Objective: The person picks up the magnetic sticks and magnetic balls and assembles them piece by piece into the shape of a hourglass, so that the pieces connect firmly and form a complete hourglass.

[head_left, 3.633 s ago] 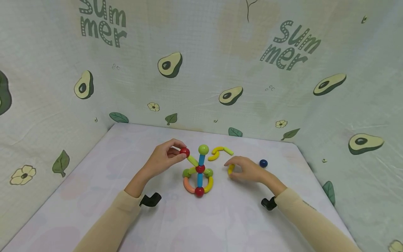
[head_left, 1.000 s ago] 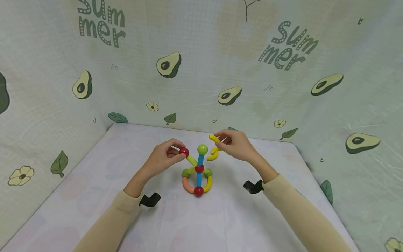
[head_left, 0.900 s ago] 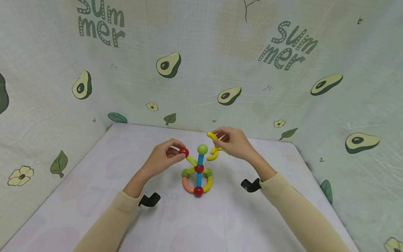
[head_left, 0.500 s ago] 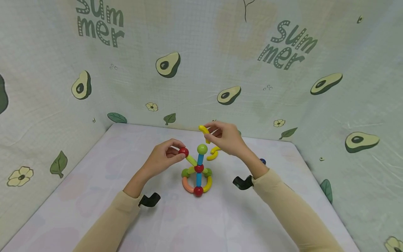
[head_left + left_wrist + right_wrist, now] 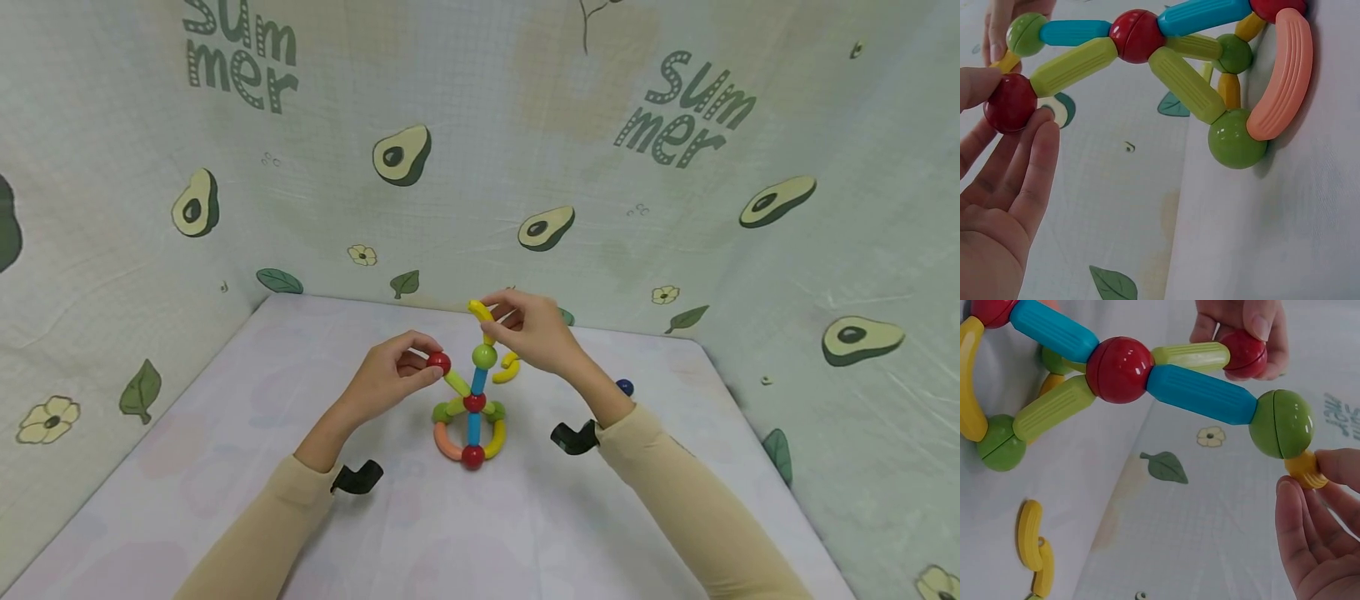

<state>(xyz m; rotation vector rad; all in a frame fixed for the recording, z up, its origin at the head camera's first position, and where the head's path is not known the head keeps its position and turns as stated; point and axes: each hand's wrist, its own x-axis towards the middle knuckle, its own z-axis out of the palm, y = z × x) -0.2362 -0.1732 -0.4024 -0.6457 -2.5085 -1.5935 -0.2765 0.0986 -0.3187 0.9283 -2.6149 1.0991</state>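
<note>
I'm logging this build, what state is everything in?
Left hand: pinching a red ball.
Right hand: pinching a curved yellow stick.
Curved yellow stick: raised, touching the top green ball.
Toy structure: upright.
Two yellow sticks behind: on the table, touching.
Dark blue ball: on the table, apart.

Tabletop (image 5: 457, 533) lay open in front of the toy (image 5: 474, 429), between the sleeves (image 5: 262, 525): a low way in. Upper left barred by left hand (image 5: 390, 371) on red ball (image 5: 439, 362); above, right hand (image 5: 536, 333) and its yellow piece (image 5: 480, 311) blocked the green ball (image 5: 484, 357). Behind, loose yellow pieces (image 5: 1030, 534) cluttered the passage. Blue ball (image 5: 626, 387) stood off right.
</note>
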